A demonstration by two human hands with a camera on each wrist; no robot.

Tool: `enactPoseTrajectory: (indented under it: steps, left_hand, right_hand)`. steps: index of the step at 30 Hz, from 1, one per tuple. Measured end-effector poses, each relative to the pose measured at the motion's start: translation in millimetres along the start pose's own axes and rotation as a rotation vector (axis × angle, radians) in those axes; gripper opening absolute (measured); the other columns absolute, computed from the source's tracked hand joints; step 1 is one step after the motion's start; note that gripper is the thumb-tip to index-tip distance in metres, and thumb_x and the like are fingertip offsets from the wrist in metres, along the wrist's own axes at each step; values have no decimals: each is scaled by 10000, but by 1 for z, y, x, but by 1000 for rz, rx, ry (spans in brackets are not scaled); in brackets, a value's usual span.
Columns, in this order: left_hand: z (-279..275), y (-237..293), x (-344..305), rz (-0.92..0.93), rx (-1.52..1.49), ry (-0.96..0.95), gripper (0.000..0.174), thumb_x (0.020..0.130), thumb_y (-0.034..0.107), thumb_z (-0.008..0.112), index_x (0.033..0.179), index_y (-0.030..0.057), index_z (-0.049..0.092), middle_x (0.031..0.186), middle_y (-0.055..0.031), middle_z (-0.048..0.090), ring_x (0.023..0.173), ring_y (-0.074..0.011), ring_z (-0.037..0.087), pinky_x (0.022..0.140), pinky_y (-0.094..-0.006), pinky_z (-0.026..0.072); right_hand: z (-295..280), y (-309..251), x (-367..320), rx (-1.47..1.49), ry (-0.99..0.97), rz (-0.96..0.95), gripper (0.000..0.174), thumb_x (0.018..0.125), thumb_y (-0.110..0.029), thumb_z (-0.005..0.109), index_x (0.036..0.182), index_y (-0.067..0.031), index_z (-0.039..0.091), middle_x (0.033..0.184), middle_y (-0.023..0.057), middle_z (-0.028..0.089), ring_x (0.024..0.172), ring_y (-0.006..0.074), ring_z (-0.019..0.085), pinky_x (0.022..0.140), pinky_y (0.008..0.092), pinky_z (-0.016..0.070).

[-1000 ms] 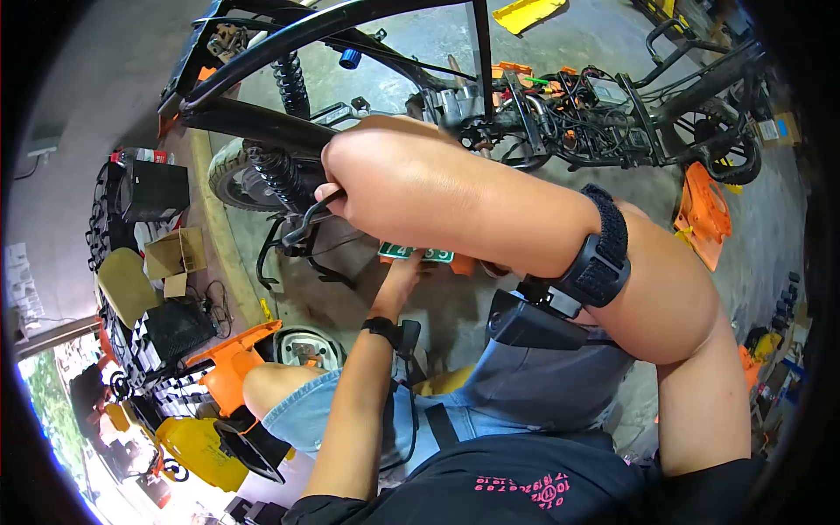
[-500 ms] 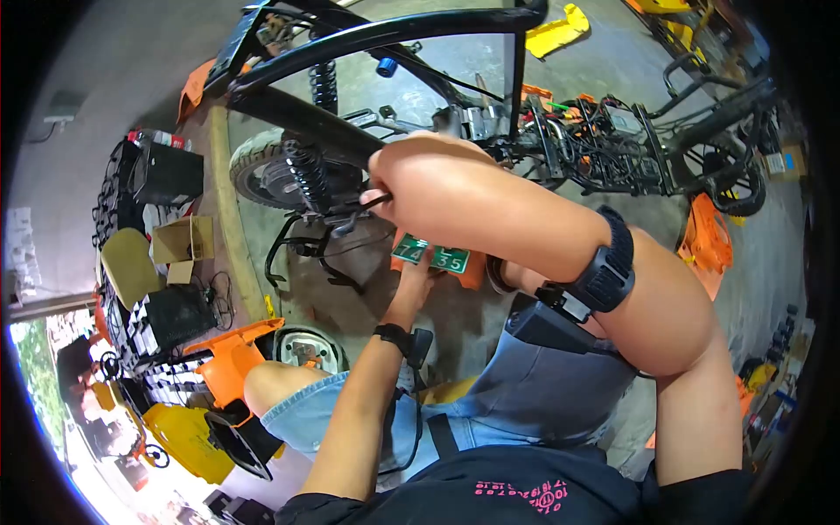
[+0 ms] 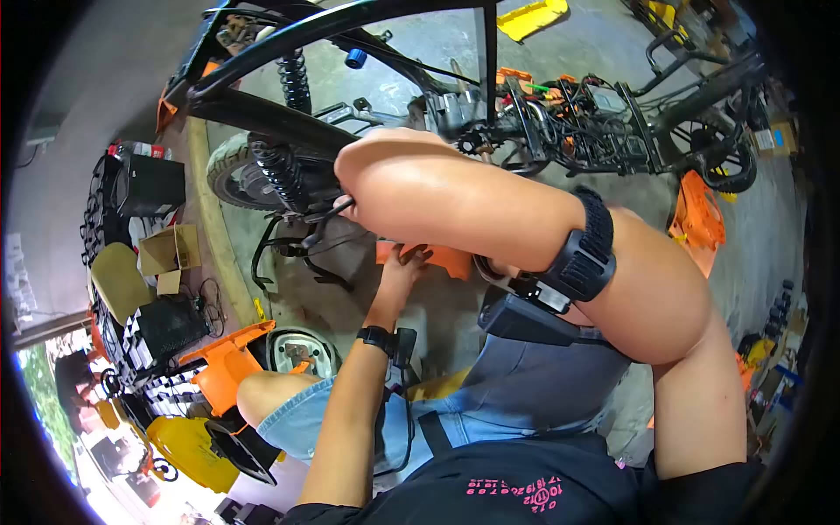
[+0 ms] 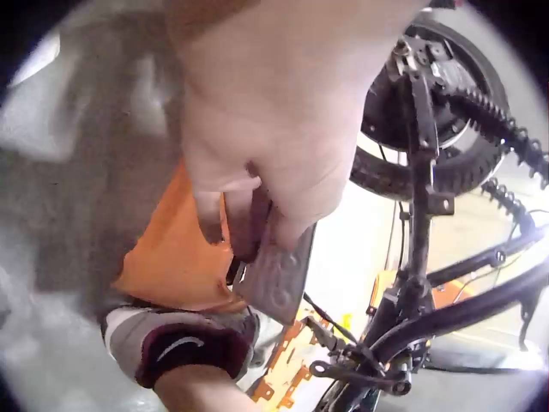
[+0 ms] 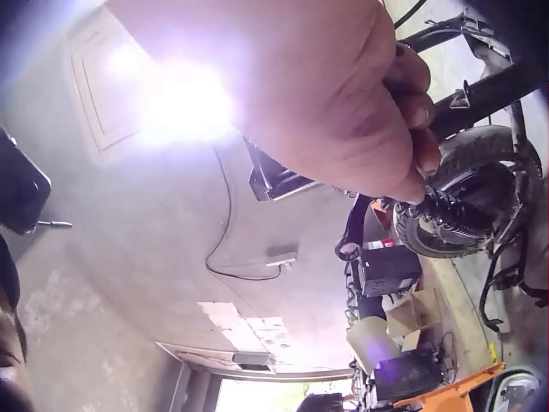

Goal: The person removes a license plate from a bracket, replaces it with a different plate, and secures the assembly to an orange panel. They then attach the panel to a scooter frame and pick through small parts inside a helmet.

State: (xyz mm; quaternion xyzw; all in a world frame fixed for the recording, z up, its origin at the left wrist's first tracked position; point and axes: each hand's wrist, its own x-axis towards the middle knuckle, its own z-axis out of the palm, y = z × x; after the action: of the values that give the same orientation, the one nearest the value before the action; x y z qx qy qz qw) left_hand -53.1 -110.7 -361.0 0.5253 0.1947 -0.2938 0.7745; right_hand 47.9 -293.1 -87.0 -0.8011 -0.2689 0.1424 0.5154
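Note:
My left hand point(image 3: 402, 273) is low beside an orange plastic panel point(image 3: 451, 260), fingers spread across its edge in the head view. In the left wrist view those fingers pinch a license plate point(image 4: 276, 285), its grey back with raised marks showing next to the panel. Higher up, my right hand point(image 3: 385, 166) is curled around a dark wrench point(image 5: 347, 249) whose ring end sticks out below the fist. Behind that hand runs the black motorcycle frame point(image 3: 267, 118). My right forearm hides part of the panel and the frame.
A rear wheel point(image 3: 234, 175) with a shock absorber point(image 3: 278, 171) stands at the left. More stripped bike frame with wiring point(image 3: 586, 122) lies to the right. Around the floor are an open cardboard box point(image 3: 171, 251), an orange fairing point(image 3: 229, 367) and a yellow panel point(image 3: 532, 17).
The license plate's green face, seen earlier under my left fingers, has turned out of sight in the head view. The right hand shifted right, then partly back left, with the wrench.

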Motion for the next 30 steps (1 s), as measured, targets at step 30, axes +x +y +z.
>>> enactPoseTrajectory:
  steps: [30]
  left_hand:
    - [5,30,43,490,1835,-222,687,736,184,712,1373,69,483,1381,-187,500,1339,-379,400,1110,-526,281]
  right_hand:
    - [9,38,-28,78,181,-188,259,715,-185,756,931,-65,680,944,126,644,935,272,612,828,352,505]
